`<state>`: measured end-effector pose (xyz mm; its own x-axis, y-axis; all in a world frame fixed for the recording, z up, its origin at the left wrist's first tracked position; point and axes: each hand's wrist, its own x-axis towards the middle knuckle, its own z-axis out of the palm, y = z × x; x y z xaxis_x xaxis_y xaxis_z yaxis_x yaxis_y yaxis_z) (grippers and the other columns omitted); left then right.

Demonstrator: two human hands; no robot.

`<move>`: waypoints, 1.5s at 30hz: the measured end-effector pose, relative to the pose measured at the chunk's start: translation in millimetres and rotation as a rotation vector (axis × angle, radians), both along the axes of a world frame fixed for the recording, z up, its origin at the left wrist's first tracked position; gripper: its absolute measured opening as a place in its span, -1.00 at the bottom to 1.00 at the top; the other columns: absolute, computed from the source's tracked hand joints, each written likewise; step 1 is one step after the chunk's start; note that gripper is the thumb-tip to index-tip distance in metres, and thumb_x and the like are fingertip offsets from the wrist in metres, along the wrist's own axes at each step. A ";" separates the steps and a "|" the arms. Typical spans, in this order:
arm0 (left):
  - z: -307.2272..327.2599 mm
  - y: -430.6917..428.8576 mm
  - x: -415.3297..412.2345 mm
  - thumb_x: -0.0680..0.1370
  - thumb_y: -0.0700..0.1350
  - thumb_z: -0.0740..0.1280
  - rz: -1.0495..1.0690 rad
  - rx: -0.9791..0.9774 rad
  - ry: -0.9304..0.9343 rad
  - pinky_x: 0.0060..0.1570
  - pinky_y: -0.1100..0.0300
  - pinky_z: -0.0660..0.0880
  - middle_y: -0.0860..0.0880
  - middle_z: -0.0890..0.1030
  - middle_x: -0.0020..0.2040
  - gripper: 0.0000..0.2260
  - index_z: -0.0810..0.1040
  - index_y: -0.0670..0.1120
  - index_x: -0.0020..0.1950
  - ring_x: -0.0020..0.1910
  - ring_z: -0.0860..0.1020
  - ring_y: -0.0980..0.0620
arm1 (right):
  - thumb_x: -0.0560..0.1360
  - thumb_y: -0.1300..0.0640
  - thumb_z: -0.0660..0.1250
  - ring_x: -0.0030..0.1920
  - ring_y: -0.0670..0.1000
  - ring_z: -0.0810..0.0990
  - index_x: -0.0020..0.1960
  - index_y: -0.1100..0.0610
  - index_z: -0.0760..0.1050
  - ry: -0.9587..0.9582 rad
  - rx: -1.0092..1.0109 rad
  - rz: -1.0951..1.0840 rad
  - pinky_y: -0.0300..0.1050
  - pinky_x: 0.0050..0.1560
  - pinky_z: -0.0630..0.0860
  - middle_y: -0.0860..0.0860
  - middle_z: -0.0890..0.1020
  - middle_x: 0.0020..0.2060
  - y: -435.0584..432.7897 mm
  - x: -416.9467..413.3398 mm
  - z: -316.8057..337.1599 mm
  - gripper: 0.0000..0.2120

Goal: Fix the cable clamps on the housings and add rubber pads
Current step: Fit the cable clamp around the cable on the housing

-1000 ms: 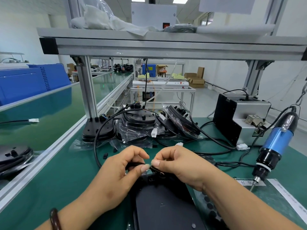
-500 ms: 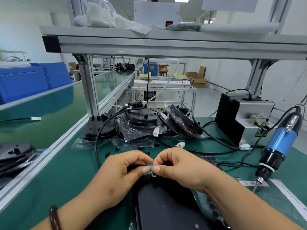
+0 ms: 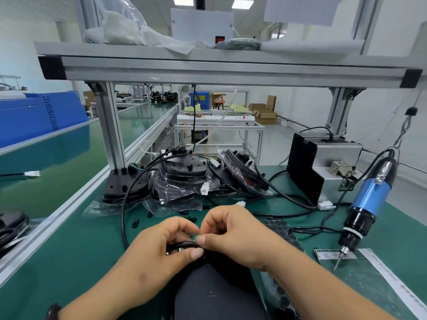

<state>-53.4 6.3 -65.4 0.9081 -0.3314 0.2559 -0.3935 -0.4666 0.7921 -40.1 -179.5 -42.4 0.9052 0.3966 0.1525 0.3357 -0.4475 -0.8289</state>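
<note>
Black housings: one near housing (image 3: 215,294) at lower centre; at least three bagged housings (image 3: 182,169) piled mid-frame.
Screwdriver: one blue electric screwdriver (image 3: 369,199) hanging at right.
Pads: one rubber pad sheet (image 3: 282,229) right of the near housing.
Surface: green mat (image 3: 69,262) under an aluminium frame (image 3: 208,70), with a factory hall behind.
Left hand (image 3: 157,252): curled round a black cable (image 3: 182,245) at the near housing's top edge.
Right hand (image 3: 238,236): pinches the same cable, fingertips touching.
</note>
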 end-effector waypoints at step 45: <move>3.0 5.8 -4.7 0.42 0.24 0.36 -0.068 0.297 -0.394 -0.30 0.46 0.36 0.21 0.54 -0.15 -0.69 0.43 0.39 0.15 -0.24 0.46 0.32 | 0.46 0.14 0.39 -0.29 -0.24 0.51 -0.25 -0.02 0.60 -0.170 -0.388 -0.373 -0.45 -0.29 0.36 -0.17 0.59 -0.34 -38.6 32.4 -18.7 -0.87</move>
<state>-58.1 12.1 -62.4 0.7350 -0.4972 0.4611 -0.6737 -0.6123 0.4137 -7.8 -218.1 -61.1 0.9703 0.1109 0.2148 0.2109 -0.8225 -0.5282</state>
